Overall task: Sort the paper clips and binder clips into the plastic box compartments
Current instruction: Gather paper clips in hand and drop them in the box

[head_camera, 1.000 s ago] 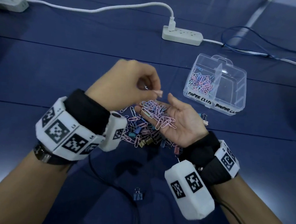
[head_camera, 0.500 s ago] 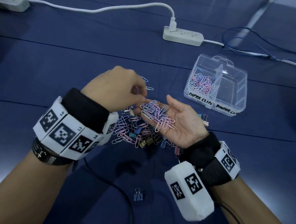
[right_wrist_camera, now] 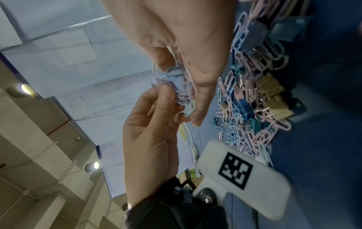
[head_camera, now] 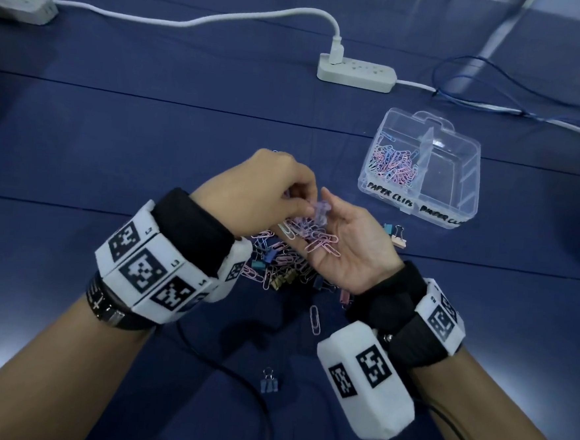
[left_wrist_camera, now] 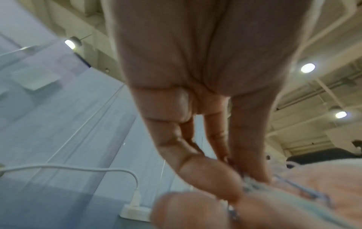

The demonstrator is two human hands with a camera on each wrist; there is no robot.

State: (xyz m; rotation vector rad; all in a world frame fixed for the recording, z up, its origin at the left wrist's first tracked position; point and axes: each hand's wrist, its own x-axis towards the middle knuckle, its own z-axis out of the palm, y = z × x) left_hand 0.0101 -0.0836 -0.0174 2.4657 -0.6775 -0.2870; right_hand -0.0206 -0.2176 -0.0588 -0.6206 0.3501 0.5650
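My right hand (head_camera: 348, 248) lies palm up over the table, cupping a heap of pink and blue paper clips (head_camera: 318, 237). My left hand (head_camera: 312, 206) hovers just above it, thumb and fingers pinching a small bunch of clips near the right thumb; the pinch also shows in the left hand (right_wrist_camera: 174, 94) from the right wrist view. The left wrist view is blurred, with its fingertips (left_wrist_camera: 254, 173) on clips. Under both hands lies a mixed pile of paper clips and binder clips (head_camera: 278, 270). The clear plastic box (head_camera: 455, 197) sits at the right, with paper clips (head_camera: 393, 163) in its left compartment.
Two binder clips (head_camera: 397, 236) lie between my right hand and the box. One blue binder clip (head_camera: 269, 385) and one pink paper clip (head_camera: 315, 319) lie near me. A white power strip (head_camera: 355, 73) and cables run along the far side. A black cable (head_camera: 236, 374) trails under my arms.
My left hand dropped from a raised pinch down to the right palm and now pinches a bunch of clips there. A pink paper clip now lies on the table near my right wrist.
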